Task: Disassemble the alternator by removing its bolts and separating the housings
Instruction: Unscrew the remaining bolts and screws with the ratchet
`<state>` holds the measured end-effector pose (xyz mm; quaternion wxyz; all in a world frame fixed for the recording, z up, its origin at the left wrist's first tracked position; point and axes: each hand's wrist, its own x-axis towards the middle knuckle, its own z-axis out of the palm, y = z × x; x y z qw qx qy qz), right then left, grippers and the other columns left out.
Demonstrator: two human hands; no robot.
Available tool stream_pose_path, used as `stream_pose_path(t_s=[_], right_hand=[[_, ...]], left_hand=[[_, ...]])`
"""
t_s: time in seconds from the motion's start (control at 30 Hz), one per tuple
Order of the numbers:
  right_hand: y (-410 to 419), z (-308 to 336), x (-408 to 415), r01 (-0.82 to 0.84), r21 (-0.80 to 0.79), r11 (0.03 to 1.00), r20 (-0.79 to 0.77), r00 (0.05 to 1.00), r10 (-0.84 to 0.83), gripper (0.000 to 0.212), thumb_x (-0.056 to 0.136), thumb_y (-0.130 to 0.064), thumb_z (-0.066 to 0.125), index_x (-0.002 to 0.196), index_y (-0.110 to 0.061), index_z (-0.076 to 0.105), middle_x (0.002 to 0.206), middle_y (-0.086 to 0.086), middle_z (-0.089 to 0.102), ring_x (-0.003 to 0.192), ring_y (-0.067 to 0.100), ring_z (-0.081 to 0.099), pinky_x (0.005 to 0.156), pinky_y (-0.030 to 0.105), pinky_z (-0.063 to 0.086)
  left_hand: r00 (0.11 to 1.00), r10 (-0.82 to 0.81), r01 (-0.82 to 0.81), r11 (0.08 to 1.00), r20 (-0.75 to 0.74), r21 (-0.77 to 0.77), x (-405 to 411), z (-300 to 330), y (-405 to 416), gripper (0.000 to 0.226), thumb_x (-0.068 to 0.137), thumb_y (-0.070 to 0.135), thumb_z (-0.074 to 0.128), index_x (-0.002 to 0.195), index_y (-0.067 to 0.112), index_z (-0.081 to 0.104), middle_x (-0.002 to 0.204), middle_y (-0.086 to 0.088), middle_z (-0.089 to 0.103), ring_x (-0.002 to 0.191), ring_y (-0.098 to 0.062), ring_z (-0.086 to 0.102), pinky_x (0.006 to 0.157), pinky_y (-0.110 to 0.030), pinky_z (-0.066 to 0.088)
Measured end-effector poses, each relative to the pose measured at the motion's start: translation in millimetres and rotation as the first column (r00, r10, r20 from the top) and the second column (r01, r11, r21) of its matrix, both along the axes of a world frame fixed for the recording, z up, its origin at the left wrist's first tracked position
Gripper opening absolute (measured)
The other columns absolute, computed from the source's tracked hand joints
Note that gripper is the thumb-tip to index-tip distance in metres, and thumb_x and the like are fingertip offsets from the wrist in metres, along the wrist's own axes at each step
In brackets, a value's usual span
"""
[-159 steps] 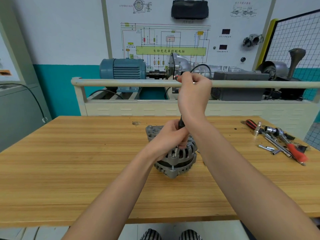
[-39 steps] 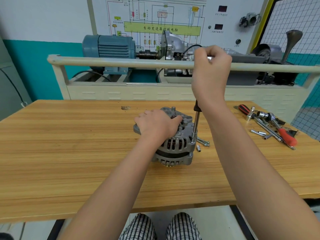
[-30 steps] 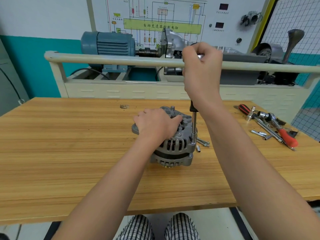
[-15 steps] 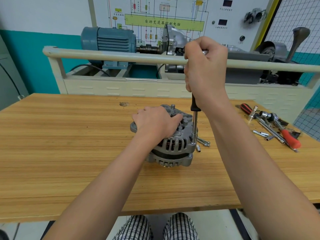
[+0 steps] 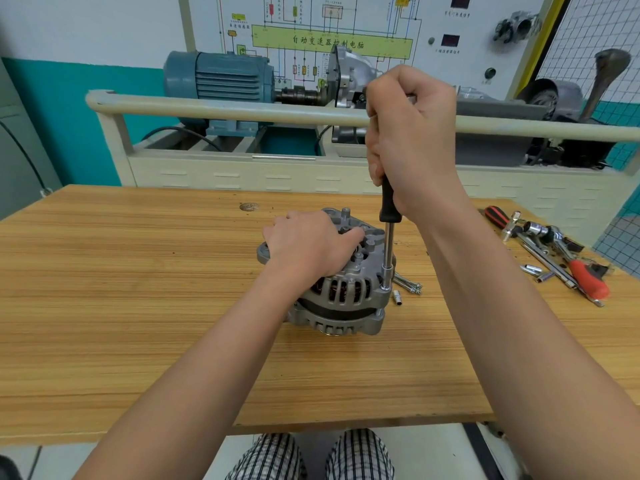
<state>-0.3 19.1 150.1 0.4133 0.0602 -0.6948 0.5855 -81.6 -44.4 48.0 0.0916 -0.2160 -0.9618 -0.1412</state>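
Right hand (image 5: 412, 140) grips driver (image 5: 388, 237) (upright)

wall (image 5: 86, 26): white over teal | wooden workbench (image 5: 138, 289) | wiring-diagram board (image 5: 329, 29) | mesh panel (image 5: 595, 29)

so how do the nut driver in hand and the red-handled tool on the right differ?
The nut driver stands upright, its socket end on a bolt at the alternator rim; the red-handled tool lies flat on the table. The driver is gripped by the right hand; the red one lies untouched among loose sockets. The driver's handle is black, the other's red. Both have metal shafts.
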Motion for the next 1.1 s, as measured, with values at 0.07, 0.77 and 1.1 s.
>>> stream_pose_path(t_s=[0.07, 0.77, 1.1], right_hand=[[0, 0, 0, 0.003, 0.0, 1.0, 0.005, 1.0, -0.003, 0.033, 0.092, -0.002, 0.046, 0.062, -0.014, 0.039, 0.05, 0.003, 0.028, 0.035, 0.013, 0.023, 0.037, 0.02, 0.022], [-2, -1, 0, 0.409, 0.04, 0.912, 0.095, 0.907, -0.411, 0.037, 0.091, -0.021, 0.053, 0.063, -0.018, 0.03, 0.052, 0.001, 0.032, 0.047, 0.028, 0.059, 0.063, 0.054, 0.054], [-9, -6, -7, 0.256, 0.038, 0.966, -0.015, 0.967, -0.256, 0.032, 0.087, -0.006, 0.055, 0.059, -0.008, 0.039, 0.034, -0.012, 0.019, 0.038, 0.01, 0.016, 0.043, 0.014, 0.02]], left_hand=[[1.0, -0.002, 0.002, 1.0, -0.001, -0.001, 0, 0, 0, 0.06, 0.082, 0.072, 0.035, 0.079, 0.014, 0.05, 0.112, -0.016, 0.06, 0.103, -0.036, 0.05, 0.074, -0.043, 0.032], [0.999, 0.037, -0.037, 0.999, -0.007, -0.008, 3, -1, 1, 0.076, 0.084, 0.074, 0.033, 0.101, 0.006, 0.063, 0.116, -0.02, 0.059, 0.109, -0.039, 0.049, 0.085, -0.046, 0.038], [0.999, -0.027, 0.028, 0.999, -0.03, 0.026, 2, 0, 0, 0.067, 0.085, 0.075, 0.034, 0.065, 0.011, 0.041, 0.102, -0.018, 0.062, 0.095, -0.036, 0.052, 0.076, -0.043, 0.038]])
